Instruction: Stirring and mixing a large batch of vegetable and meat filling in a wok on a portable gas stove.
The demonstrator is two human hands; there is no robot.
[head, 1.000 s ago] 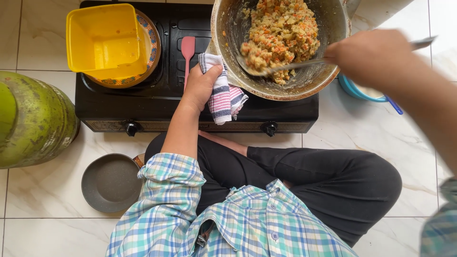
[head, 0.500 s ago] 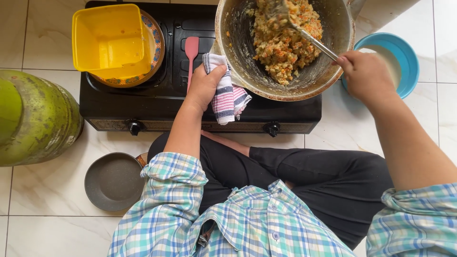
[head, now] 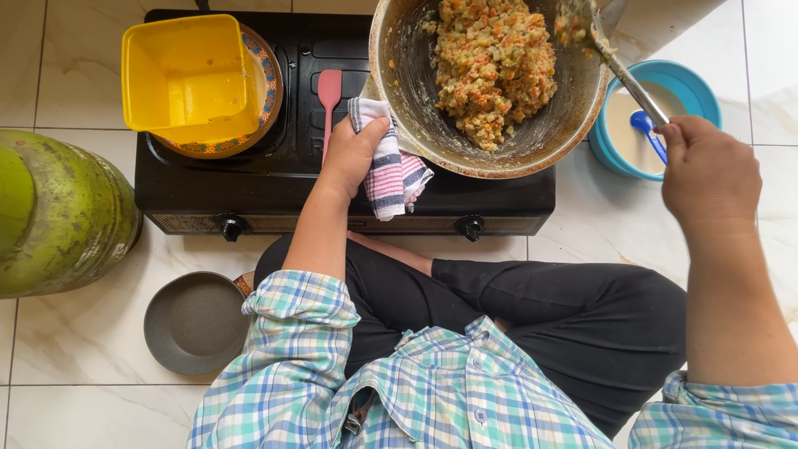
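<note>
I sit cross-legged on the floor before a black two-burner stove [head: 274, 195]. A big metal wok [head: 549, 137] full of chopped yellow and orange food [head: 495, 71] stands on its right burner. My left hand [head: 353, 158] presses a striped cloth [head: 395, 170] against the wok's near left rim. My right hand [head: 706, 170] grips the handle of a metal spoon [head: 619, 71], whose loaded bowl rests at the wok's far right rim.
A yellow plastic tub [head: 187, 75] sits on a patterned plate [head: 268, 71] on the left burner, with a pink spatula [head: 329, 96] beside it. A blue bowl [head: 690, 83] of pale batter holds a blue spoon. A green gas cylinder [head: 58, 212] and grey pan [head: 193, 323] stand left.
My right hand has drawn back to the right, out of the wok, pulling the spoon from the middle of the food to the right rim. The left hand stays on the cloth.
</note>
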